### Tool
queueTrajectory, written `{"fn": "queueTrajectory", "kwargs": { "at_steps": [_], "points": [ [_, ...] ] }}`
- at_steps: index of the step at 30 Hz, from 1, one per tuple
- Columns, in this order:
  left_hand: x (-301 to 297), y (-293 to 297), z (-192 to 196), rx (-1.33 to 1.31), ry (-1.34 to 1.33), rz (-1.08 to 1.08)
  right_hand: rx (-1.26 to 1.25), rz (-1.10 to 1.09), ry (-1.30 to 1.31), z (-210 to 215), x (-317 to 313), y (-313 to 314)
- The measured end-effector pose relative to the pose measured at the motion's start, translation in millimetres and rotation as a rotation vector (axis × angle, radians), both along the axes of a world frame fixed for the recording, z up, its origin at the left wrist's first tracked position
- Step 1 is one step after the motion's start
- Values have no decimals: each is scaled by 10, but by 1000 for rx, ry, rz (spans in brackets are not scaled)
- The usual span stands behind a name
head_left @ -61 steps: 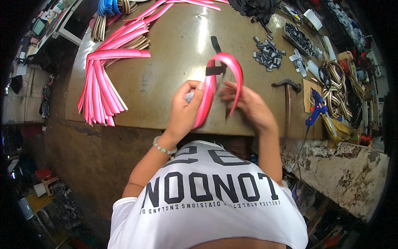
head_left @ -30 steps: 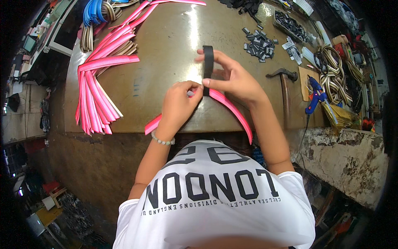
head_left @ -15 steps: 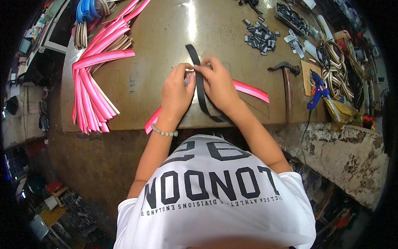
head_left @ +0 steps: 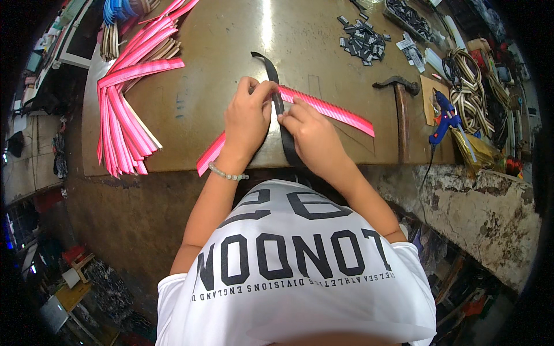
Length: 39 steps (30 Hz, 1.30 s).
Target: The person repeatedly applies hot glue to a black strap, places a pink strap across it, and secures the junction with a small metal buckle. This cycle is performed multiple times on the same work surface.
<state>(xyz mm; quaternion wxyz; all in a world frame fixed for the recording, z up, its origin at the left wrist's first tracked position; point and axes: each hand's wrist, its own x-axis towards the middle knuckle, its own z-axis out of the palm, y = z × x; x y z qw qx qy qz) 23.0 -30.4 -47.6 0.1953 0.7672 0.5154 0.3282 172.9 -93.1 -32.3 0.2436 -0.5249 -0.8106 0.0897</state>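
Over the last two seconds the pink strap (head_left: 323, 108) has come down from a loop held in the air to lie flat on the bench (head_left: 190, 98), with the black strap (head_left: 281, 112) now crossing it; the work looks to have passed from handling to pressing the two together. The left hand (head_left: 247, 118) and right hand (head_left: 309, 131) both bear down at the crossing, each grip closed to a fingertip pinch, though which strap each pinches is hard to tell; the pink pile (head_left: 124, 109) and hammer (head_left: 398, 109) lie untouched.
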Motion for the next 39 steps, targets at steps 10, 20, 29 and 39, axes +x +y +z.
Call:
{"fn": "queueTrajectory", "kwargs": {
  "at_steps": [10, 20, 29, 39],
  "points": [
    [-31, 22, 40, -33, 85, -34, -140, -686, 828, 130, 1229, -611],
    [-104, 42, 218, -69, 73, -5, 113, -1264, 289, 149, 2599, -311],
    [-154, -116, 51, 73, 87, 42, -257, -267, 374, 473, 741, 397],
    [-173, -75, 2, 156, 107, 25, -309, -251, 284, 475, 615, 496]
  ]
}}
